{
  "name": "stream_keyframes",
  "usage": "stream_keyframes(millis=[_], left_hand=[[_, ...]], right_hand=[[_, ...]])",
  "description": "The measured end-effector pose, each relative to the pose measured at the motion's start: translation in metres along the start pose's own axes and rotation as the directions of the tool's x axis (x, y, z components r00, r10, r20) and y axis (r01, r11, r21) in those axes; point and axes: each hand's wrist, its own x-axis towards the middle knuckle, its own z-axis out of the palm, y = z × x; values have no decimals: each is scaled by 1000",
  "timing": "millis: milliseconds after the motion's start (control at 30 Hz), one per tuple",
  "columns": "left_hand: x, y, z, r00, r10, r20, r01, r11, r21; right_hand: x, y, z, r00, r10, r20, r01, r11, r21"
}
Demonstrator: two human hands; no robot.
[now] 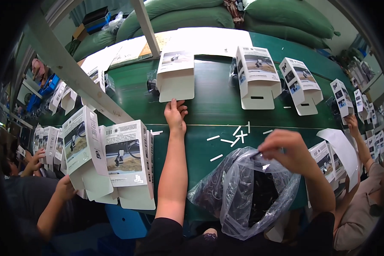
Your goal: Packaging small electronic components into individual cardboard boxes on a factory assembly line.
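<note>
While the left hand (176, 117) reaches forward with its fingertips at the lower flap of a white box (176, 83), the right hand (281, 150) is raised over the mouth of a clear bag (239, 194). Whether the left grip is clamped on the flap or merely resting against it, I cannot tell. The right grip is together, thumb and fingers pinched on a small dark piece (256, 156), too blurred to make out further. Dark contents (263, 194) show inside the bag, which sits at the near edge of the green tabletop (202, 170). White strips (235, 131) lie scattered just beyond it, some crossing.

The white box stands straight ahead, flap toward the person, with a dark packet (151, 84) just beside its left side. Farther right stand two similar boxes (257, 68). On the left, a co-worker's hand (65, 187) touches a printed carton (77, 143).
</note>
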Motion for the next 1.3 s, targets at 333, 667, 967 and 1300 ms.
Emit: stream_keyframes(millis=[333,667,967,1300], left_hand=[[-6,11,11,986,-122,115,119,992,35],[-14,-5,21,965,-110,237,120,992,-27],[-16,-18,25,947,-175,267,180,984,8],[-2,-27,-9,943,-206,263,182,977,110]], right_hand=[[222,104,109,956,-252,-151,193,925,-327],[251,136,135,982,-120,-144,5,786,-618],[229,167,112,953,-265,146,288,643,-709],[28,19,24,656,-21,754,135,987,-91]])
